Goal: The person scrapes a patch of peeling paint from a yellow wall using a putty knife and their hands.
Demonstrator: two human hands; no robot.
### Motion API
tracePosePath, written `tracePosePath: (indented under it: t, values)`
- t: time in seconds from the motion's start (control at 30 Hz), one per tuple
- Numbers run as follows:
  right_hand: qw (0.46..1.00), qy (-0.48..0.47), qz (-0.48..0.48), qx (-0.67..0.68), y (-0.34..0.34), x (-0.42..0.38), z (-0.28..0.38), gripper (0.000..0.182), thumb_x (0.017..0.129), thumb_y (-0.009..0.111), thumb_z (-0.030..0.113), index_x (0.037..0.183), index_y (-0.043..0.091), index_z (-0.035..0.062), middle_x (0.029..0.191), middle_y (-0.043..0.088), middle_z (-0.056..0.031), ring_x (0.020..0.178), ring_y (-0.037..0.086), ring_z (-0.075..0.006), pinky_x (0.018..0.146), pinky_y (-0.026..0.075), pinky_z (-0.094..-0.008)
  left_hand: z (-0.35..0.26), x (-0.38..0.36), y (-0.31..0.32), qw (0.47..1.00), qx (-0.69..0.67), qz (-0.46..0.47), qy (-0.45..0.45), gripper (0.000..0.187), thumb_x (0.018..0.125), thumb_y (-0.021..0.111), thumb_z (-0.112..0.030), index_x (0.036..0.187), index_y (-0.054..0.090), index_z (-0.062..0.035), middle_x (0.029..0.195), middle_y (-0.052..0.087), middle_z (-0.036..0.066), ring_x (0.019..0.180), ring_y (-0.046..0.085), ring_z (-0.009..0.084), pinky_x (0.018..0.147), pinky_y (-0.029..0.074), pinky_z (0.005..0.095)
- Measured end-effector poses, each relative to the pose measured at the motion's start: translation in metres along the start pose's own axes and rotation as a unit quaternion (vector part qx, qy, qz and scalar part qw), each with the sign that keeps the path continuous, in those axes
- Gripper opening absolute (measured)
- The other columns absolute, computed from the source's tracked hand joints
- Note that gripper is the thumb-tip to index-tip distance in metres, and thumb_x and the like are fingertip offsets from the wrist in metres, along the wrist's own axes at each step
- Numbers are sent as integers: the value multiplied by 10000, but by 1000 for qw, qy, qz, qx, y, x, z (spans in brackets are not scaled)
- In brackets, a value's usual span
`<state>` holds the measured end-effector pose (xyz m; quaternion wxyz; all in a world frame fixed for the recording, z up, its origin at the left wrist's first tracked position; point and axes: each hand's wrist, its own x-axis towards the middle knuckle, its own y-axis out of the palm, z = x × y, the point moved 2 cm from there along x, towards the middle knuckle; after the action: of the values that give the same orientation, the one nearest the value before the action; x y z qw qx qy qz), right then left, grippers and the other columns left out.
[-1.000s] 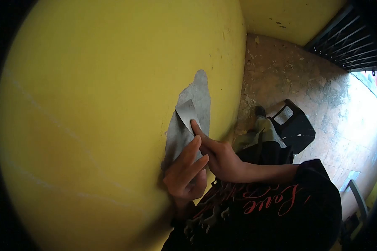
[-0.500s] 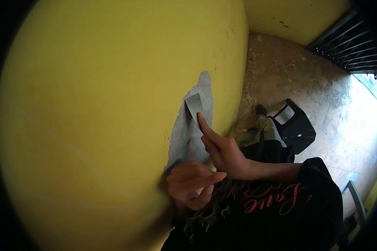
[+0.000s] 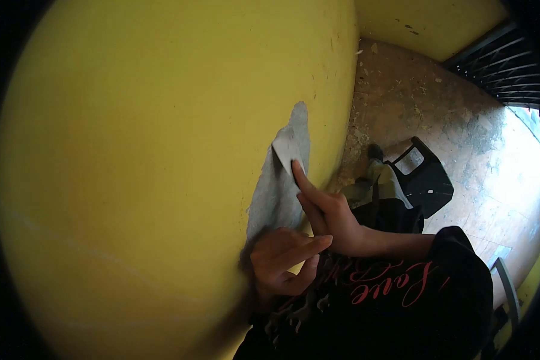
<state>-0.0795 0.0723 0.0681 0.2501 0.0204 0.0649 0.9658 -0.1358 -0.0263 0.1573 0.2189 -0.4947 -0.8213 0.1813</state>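
A yellow wall (image 3: 132,150) fills the left side and has a long bare grey patch (image 3: 276,195) where the paint is gone. My right hand (image 3: 333,216) grips a scraper with a flat metal blade (image 3: 287,153); its handle is hidden in the palm. The index finger lies stretched along the blade, whose far edge meets the upper left border of the patch. Just below, my left hand (image 3: 285,261) is beside the bottom of the patch, near the wall. Its fingers are loosely bent, with a gap between thumb and index finger, and nothing shows in them.
On the brown, flake-strewn floor (image 3: 414,96) stands a black stool-like object (image 3: 429,186) beside my leg and shoe (image 3: 375,153). A dark metal grille (image 3: 492,63) is at the upper right, and a grey bar (image 3: 507,288) at the lower right.
The view has shifted slightly, so patch and hands appear a little further right. The blade has slid slightly down along the patch and now looks brighter and more tilted.
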Motion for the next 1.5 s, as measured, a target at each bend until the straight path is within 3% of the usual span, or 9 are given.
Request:
tracePosePath:
  t: [0.5,0.57,0.7,0.77,0.87,1.0,1.1,1.27,1.5]
  values:
    - [999,-5,23,27,2,-8,-7,571,945,528,12,1479,335,68,564,468,-174,451,463,-179,514,435,-284,4,-1,1,1000,-11,-10,0,437,650,599,102,1066,702,20,675,650,89,525,579,168,496,439,271]
    - [997,-67,40,-27,-4,-16,-15,572,936,539,9,1472,348,66,594,485,-182,458,471,-211,514,437,-298,4,-1,2,1000,-9,-14,3,428,654,590,97,1059,703,21,672,651,90,515,580,169,490,437,269]
    - [996,-12,66,-55,-7,8,-9,666,900,566,8,1499,291,102,656,580,-170,578,607,-333,559,479,-405,4,-3,4,999,-2,-27,17,420,650,581,92,1046,705,25,666,650,92,509,583,169,489,442,270]
    - [999,-33,14,-22,3,-4,-12,575,931,541,7,1471,354,76,621,484,-179,475,452,-236,520,433,-302,4,-5,2,1000,-17,-23,5,416,641,574,91,1031,707,32,660,651,94,514,591,166,497,453,271]
    - [995,-84,28,-40,6,-17,-20,572,930,538,6,1469,357,73,595,444,-172,465,411,-232,505,416,-297,4,-2,3,1000,-14,-26,7,420,636,569,94,1028,706,37,655,647,92,516,592,163,501,459,270]
    - [1000,8,8,6,-12,28,18,613,923,547,5,1488,327,91,636,509,-170,518,542,-202,569,467,-302,1,-2,4,999,-27,-26,3,428,635,567,102,1037,702,41,649,642,89,521,595,164,504,460,267]
    - [996,-77,15,-31,5,-10,-6,581,941,532,22,1483,338,98,621,490,-189,498,475,-170,557,456,-286,4,1,2,999,-15,-34,29,436,639,564,108,1046,700,38,643,635,87,517,588,167,502,457,266]
    - [998,12,60,-18,-7,3,-2,584,941,534,20,1484,331,84,651,534,-193,511,530,-194,585,473,-282,2,0,3,1000,-22,-21,1,431,652,573,105,1055,704,22,653,634,86,523,581,170,505,450,271]
    - [1000,8,23,10,-7,0,-6,531,965,496,44,1474,350,84,574,414,-145,522,377,-103,516,403,-261,4,-1,4,1000,-10,-14,1,433,652,583,104,1059,703,19,659,640,88,529,587,175,515,458,272]
